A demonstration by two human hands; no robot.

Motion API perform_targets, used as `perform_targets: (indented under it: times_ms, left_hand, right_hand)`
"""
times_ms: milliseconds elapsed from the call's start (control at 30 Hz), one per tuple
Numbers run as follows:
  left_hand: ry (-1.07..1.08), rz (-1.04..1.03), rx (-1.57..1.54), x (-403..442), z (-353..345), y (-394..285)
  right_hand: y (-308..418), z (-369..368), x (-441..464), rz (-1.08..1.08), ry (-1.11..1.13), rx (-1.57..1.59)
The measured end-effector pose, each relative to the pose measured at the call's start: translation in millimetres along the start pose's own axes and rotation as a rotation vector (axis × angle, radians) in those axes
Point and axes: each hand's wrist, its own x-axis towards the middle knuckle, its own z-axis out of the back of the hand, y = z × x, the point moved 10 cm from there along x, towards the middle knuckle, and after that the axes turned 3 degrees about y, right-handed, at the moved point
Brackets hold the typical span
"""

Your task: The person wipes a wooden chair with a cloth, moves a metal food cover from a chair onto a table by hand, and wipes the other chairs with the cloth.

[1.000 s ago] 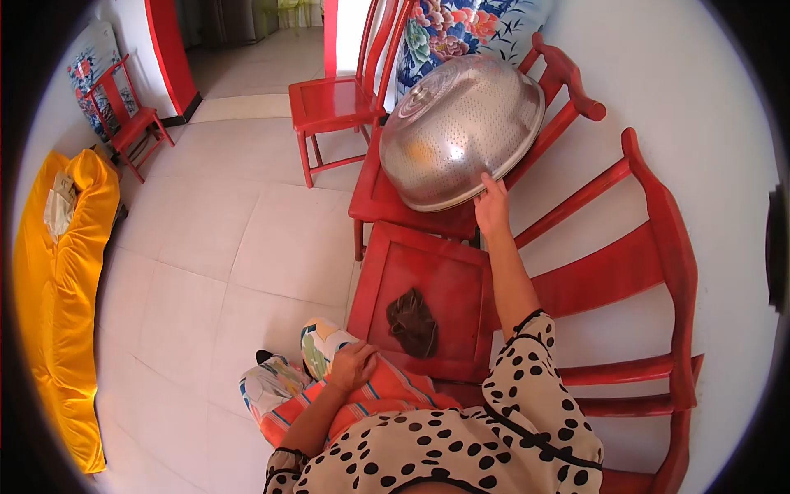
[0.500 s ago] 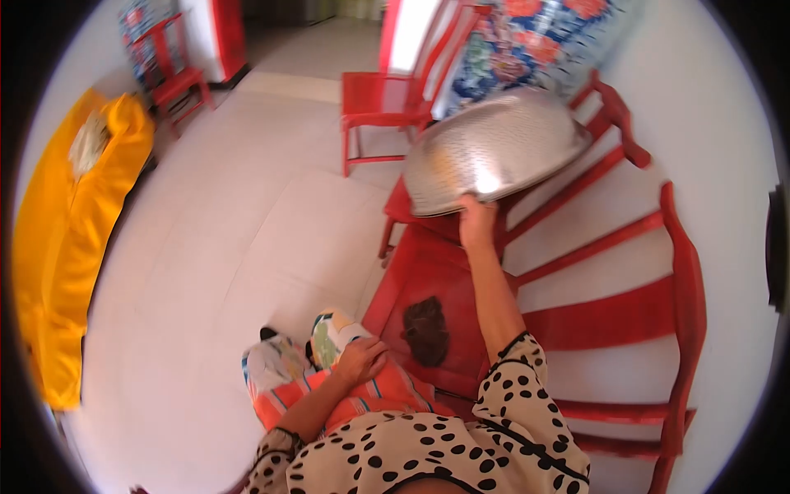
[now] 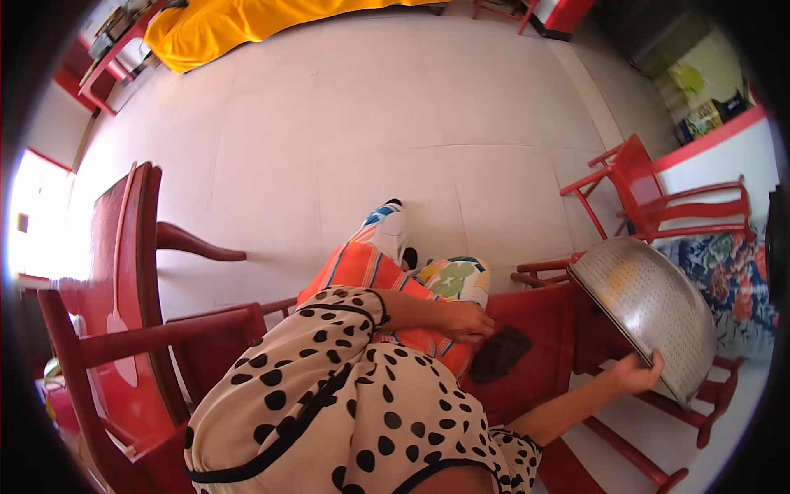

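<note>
In the head view my right hand (image 3: 638,375) grips the rim of a large perforated metal colander (image 3: 658,300) at the right. The colander is tilted with its rounded outer side showing; its inside is hidden. Over my lap rests my left hand (image 3: 467,321), fingers curled closed, and what they hold, if anything, is hidden. Just beside that hand, a dark brown fuzzy-looking clump (image 3: 499,354) lies on a red chair seat (image 3: 535,317). An orange striped apron (image 3: 346,272) covers my lap.
A red table (image 3: 123,272) with a long pinkish paddle-like tool (image 3: 119,325) stands at the left. Another red chair (image 3: 638,189) is at the right, near blue floral fabric (image 3: 724,272). Yellow cloth (image 3: 239,29) drapes something at the far side of the tiled floor (image 3: 395,115).
My view has swung left, bringing the red table into sight. The colander, still in my right hand, now appears lower and farther right. My left hand stays over my lap.
</note>
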Motion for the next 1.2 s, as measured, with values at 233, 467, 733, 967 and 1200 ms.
perform_targets:
  times_ms: [233,467,733,967,1200]
  left_hand:
    - [-0.037,-0.037,-0.017,-1.9,-1.0,1.0]
    - [-0.052,-0.013,-0.101,-2.3,-2.7,5.8]
    - [-0.232,0.388,-1.277,-11.7,63.4,-7.1]
    - [-0.858,-0.076,-1.966,-59.4,216.4,-62.1]
    - [-1.133,-0.271,-1.521,-111.6,334.4,-109.6]
  right_hand:
    - [33.5,-52.1,-41.4,0.039,-0.032,0.02]
    - [9.0,-87.3,-65.1,-0.117,0.026,0.083]
    - [-62.1,-147.1,-104.2,-0.387,0.191,0.149]
    - [-108.0,-216.0,-152.1,-0.567,0.361,0.209]
    - [-130.6,-270.8,-217.3,-0.825,0.583,0.392]
